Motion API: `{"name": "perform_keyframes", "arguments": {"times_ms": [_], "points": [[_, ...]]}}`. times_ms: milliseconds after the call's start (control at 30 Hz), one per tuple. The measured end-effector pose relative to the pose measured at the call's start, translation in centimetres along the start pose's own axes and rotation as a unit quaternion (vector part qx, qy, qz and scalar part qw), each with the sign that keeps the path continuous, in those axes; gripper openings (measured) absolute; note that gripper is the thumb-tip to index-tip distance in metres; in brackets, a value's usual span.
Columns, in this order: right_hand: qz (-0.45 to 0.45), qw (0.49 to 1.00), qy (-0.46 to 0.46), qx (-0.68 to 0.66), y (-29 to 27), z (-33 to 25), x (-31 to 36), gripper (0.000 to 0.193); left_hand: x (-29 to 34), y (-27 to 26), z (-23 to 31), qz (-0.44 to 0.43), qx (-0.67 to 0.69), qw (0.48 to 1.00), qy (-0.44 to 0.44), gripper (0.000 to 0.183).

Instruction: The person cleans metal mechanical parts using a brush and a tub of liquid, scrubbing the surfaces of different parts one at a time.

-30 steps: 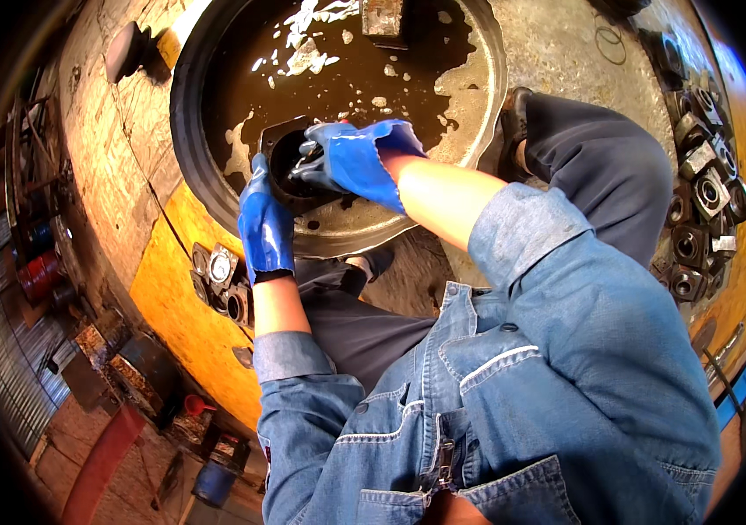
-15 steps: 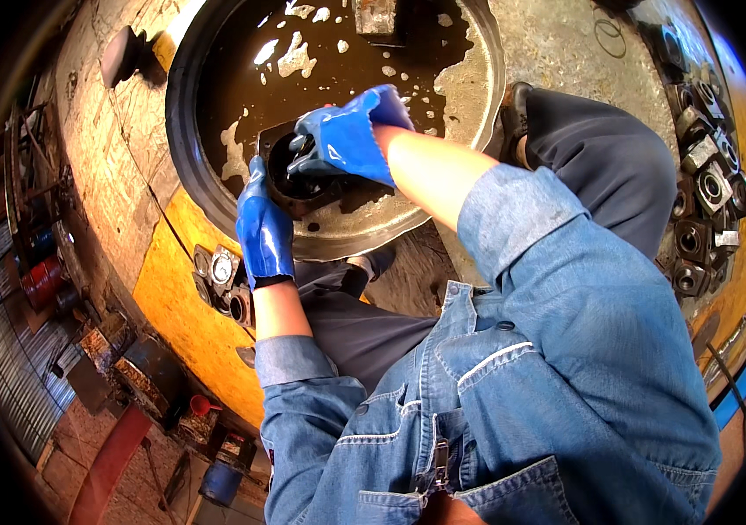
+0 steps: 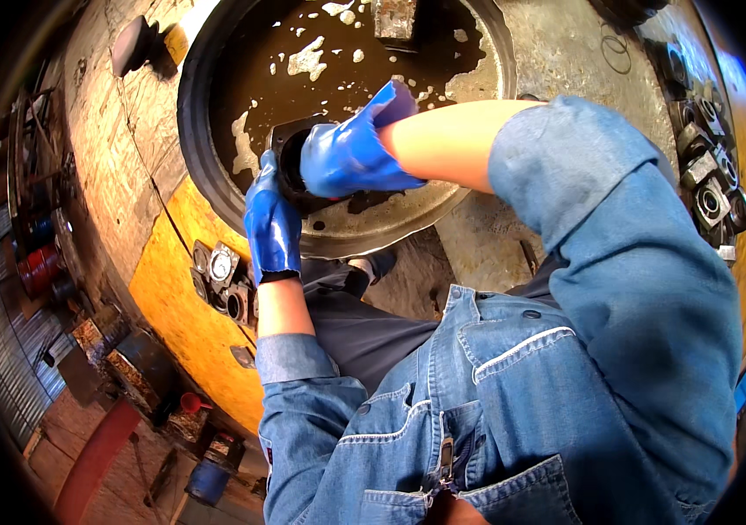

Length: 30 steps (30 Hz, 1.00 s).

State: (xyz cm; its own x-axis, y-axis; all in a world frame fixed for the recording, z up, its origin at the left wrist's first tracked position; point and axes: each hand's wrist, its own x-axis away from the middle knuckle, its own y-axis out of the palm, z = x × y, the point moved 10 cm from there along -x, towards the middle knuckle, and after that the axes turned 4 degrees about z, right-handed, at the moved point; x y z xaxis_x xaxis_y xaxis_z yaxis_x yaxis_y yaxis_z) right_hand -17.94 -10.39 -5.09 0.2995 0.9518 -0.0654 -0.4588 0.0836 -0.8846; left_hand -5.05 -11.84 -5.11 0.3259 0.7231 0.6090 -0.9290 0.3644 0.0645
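Note:
A dark, wet metal housing [image 3: 288, 131] with a flat flange and a wide round bore sits tilted in a round metal basin [image 3: 193, 131] of brown liquid. My left hand [image 3: 272, 223], in a blue rubber glove, grips the housing's near left edge. My right hand [image 3: 342, 159], gloved alike, is bent down into the bore with its fingers hidden inside. The glove looks bunched as if closed. A small red bit [image 3: 338, 199] shows beneath it, too little to name.
A metal block [image 3: 395, 22] stands in the liquid at the basin's far side. Several flanged metal parts [image 3: 226, 280] lie left of my knee. More are piled along the right [image 3: 710, 197]. A dark rounded object [image 3: 132, 45] is far left, and thin rings [image 3: 615, 54] lie far right.
My right hand has turned over and pushed deeper into the bore, its elbow swinging out to the right. The left hand keeps its hold. The whole view has shifted slightly.

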Motion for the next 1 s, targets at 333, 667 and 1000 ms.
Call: {"name": "perform_keyframes", "arguments": {"times_ms": [333,667,1000], "points": [[0.194,0.736,-0.487,-0.428,-6.2,-2.3,4.6,0.017,-0.8,-1.1,0.2,0.026,-0.012,0.998,0.048,0.052],[-0.294,0.838,-0.254,-0.384,0.0,-6.5,2.9,0.026,0.7,0.3,0.6,0.018,-0.045,0.999,-0.004,0.054],[-0.147,0.619,0.056,-0.770,2.0,1.9,4.7,0.043,1.8,0.1,3.6,0.030,-0.534,0.801,0.268,0.050]]}}
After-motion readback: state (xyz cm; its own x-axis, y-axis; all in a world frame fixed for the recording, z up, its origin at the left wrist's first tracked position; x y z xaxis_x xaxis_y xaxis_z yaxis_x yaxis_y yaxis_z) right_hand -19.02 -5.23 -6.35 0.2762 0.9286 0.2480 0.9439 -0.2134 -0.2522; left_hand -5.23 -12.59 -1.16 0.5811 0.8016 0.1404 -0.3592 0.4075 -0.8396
